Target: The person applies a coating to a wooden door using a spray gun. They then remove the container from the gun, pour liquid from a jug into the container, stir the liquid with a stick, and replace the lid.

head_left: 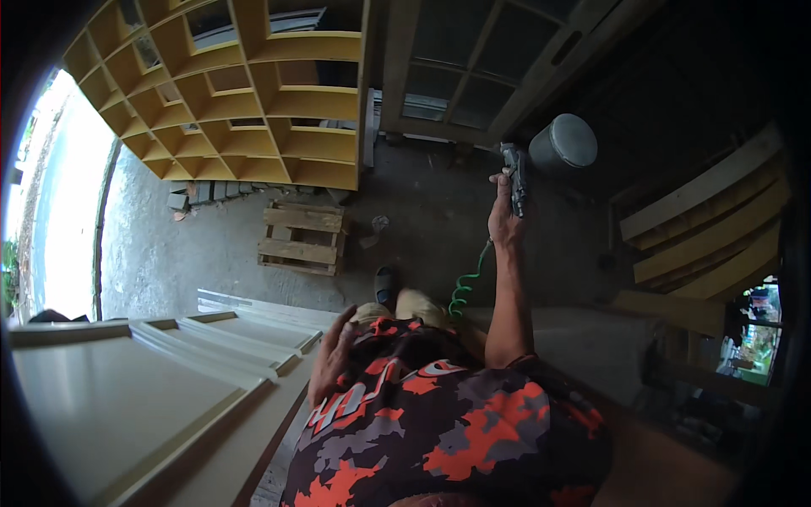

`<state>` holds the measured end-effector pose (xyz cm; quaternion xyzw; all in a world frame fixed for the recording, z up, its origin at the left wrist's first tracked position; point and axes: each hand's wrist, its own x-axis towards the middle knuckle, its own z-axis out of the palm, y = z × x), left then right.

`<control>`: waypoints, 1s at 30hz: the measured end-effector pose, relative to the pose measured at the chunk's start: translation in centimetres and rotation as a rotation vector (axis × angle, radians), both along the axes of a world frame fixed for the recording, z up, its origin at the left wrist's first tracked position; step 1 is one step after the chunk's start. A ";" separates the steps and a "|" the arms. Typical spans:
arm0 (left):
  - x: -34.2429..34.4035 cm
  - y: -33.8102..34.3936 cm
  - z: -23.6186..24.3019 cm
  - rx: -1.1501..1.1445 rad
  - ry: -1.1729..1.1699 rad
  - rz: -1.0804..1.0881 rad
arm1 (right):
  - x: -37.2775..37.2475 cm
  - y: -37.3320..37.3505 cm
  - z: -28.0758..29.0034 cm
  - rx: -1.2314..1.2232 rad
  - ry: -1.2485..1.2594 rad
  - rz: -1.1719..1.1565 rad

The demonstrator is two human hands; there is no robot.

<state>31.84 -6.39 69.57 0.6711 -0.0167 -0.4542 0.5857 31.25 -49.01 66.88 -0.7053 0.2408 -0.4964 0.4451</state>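
My right arm is stretched forward, and my right hand point(505, 221) is closed around a grey metal spray gun point(514, 179). A green coiled hose point(461, 291) hangs below that hand, by the wrist. Right beside the gun is a grey round container point(564, 142) with a pale top; whether it joins the gun I cannot tell. My left hand point(332, 359) is down at my side, close to my shirt and near the edge of a pale panelled door point(127, 397). Its fingers are straight, with nothing visible in them.
A yellow shelf unit point(317, 103) with many compartments stands ahead at left. Before it a small wooden pallet point(300, 237) lies on the concrete floor point(422, 190). Ahead is a dark glazed door frame point(460, 68). Curved-looking boards point(710, 211) are at right.
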 end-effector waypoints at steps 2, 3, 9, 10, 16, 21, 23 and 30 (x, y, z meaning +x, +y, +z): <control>2.9 -2.6 -0.9 0.050 -0.002 0.046 | 1.1 -2.8 -0.3 -0.002 -0.018 -0.038; 4.1 -3.9 -1.5 0.026 -0.005 0.081 | 1.2 -3.6 -0.3 0.065 0.062 -0.074; 11.3 -9.3 -2.8 -0.079 -0.262 -0.202 | -2.8 -2.4 4.7 -0.009 0.043 -0.257; 12.2 -9.5 -2.4 -0.071 -0.287 -0.293 | -4.2 -0.4 5.6 0.006 0.042 -0.284; 12.7 -13.5 0.7 -0.161 -0.521 -1.053 | -16.3 18.5 12.0 0.115 -0.062 -0.524; -5.2 -8.6 1.9 -0.280 -0.815 -1.820 | -32.9 45.1 15.1 -0.054 -0.001 -0.955; -16.5 -1.1 1.4 -0.387 -0.669 -2.086 | -38.6 59.1 15.6 -0.009 -0.021 -1.174; -52.8 48.7 -3.9 -0.613 -0.568 -3.187 | -53.1 118.9 14.9 0.118 -0.038 -1.737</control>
